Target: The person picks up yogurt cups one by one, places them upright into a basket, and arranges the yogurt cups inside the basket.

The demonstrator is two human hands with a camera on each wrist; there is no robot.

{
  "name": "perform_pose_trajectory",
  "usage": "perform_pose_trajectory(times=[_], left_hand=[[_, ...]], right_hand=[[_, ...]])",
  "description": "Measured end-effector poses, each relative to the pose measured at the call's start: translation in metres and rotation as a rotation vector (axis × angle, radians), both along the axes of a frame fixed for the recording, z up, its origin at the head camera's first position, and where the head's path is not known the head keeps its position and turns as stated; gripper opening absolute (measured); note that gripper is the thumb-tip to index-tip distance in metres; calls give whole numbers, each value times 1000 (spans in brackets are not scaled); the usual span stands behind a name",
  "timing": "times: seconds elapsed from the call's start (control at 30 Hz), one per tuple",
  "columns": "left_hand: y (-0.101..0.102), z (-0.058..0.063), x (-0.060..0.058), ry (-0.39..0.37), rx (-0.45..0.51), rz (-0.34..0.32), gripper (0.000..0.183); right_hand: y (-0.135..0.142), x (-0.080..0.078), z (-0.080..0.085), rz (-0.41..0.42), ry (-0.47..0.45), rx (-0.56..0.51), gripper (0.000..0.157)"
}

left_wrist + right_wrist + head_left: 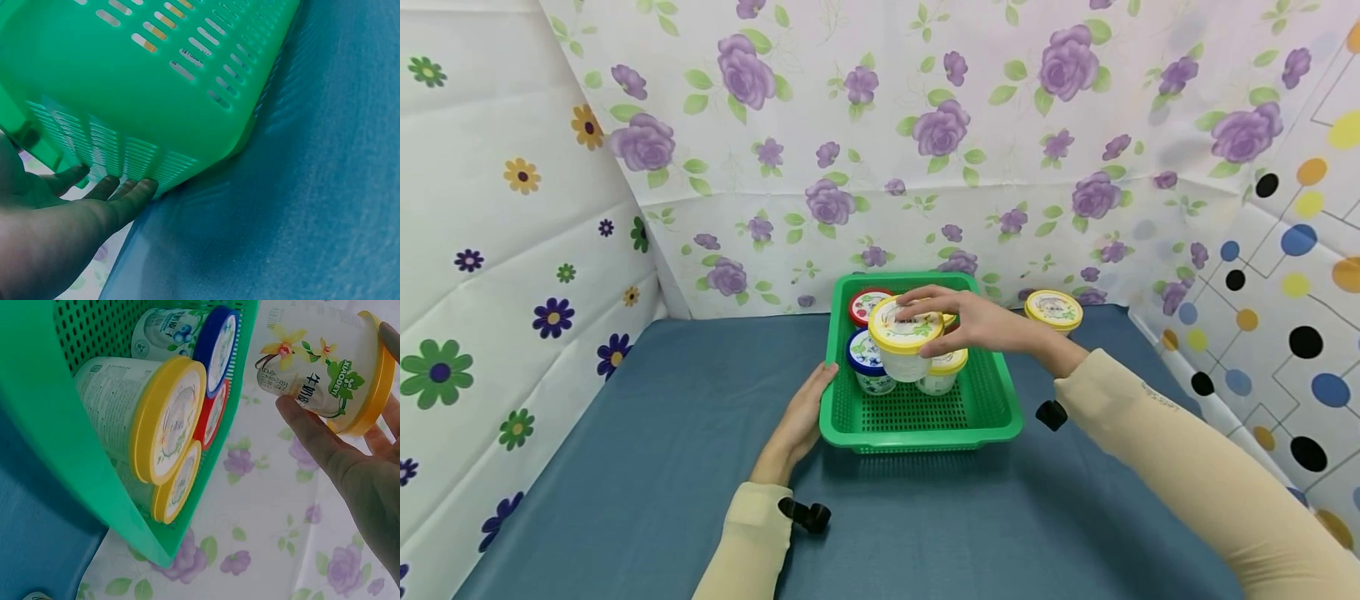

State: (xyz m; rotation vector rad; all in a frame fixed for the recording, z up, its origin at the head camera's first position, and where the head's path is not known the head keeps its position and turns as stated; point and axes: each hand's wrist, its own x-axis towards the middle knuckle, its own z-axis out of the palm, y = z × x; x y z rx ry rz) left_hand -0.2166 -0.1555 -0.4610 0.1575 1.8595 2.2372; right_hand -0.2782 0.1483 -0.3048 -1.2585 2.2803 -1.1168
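Observation:
My right hand point(958, 321) grips a white tub with a yellow lid point(906, 325), held above the green basket point(917, 437). The right wrist view shows flower print on this tub point(312, 375), with fingers and thumb about its sides. My left hand point(805, 412) is at the basket's left side; in the left wrist view its nearly straight fingers point(134, 197) touch the slotted outer wall. Inside the basket are a blue-lidded tub point(874, 379), a red-lidded tub point(867, 302) and yellow-lidded tubs point(169, 419), partly hidden in the head view by the held tub and hand.
Another yellow-lidded tub point(1054, 310) stands on the blue cloth right of the basket, partly behind my right forearm. The blue-covered table point(700, 400) meets a flowered backdrop point(850, 167) at the back. Patterned sheets hang at both sides.

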Motion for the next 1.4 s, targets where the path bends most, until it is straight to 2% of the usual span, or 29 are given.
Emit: perform_pose_trajectory(times=[0.43,0.83,1.13,1.4], left_hand=[[-1,0,0,-3,-10,-7,67],[-1,-1,-2,-14,-18,3,66],[-1,-1,-2,-2,-22,4,60],[0,0,-3,-15,-30,17,68]], right_hand=[[-22,0,-9,119,-74,50,57],[-42,-3,-14,234,-18,123,55],[-49,-4,-19,262,-132,171,54],[-54,-8,-27,304,-96,230,55]])
